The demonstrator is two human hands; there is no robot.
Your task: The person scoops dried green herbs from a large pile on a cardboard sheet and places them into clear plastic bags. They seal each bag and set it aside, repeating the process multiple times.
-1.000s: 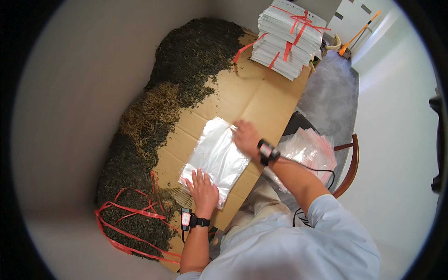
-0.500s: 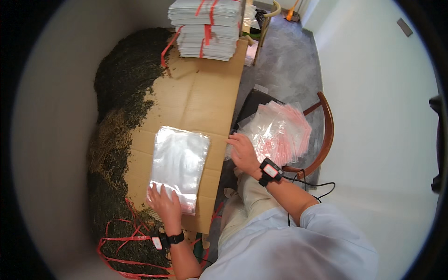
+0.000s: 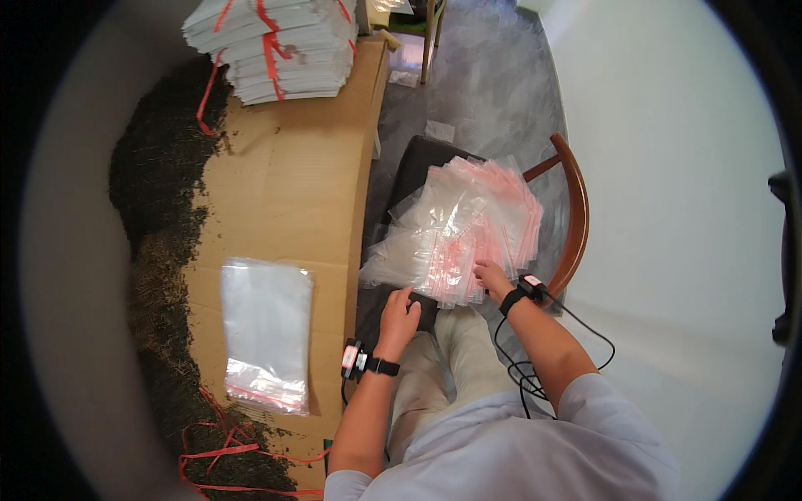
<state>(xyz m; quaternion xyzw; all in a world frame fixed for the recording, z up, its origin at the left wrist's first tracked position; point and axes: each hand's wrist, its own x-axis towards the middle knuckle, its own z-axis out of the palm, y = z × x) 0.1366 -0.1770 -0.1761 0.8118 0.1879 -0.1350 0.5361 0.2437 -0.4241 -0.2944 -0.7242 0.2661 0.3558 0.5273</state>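
A fanned-out heap of clear plastic zip bags point(image 3: 451, 221) with pink-red closure strips lies on a dark chair seat point(image 3: 409, 171) in front of me. At the heap's near left edge is my left hand point(image 3: 399, 321), its fingers stretched forward and thumb apart, holding nothing I can see. My right hand point(image 3: 494, 280) reaches to the near right side of the heap, its fingertips against the bags; the fingers look apart. On the cardboard point(image 3: 284, 184) to the left rests a neat stack of similar clear bags point(image 3: 267, 326), with no hand on it.
Bundles of white sheets point(image 3: 284, 63) tied with red strapping stand at the cardboard's far end. Dark loose dried leaves point(image 3: 154, 217) cover the left side. Red straps point(image 3: 225, 447) lie tangled at lower left. A wooden chair arm point(image 3: 576, 225) curves beside the heap; a black cable point(image 3: 522, 376) hangs from my right wrist.
My left hand has left the stack on the cardboard and moved right to the heap. My right hand has moved right, from the cardboard's edge to the bags. The view has shifted rightward.
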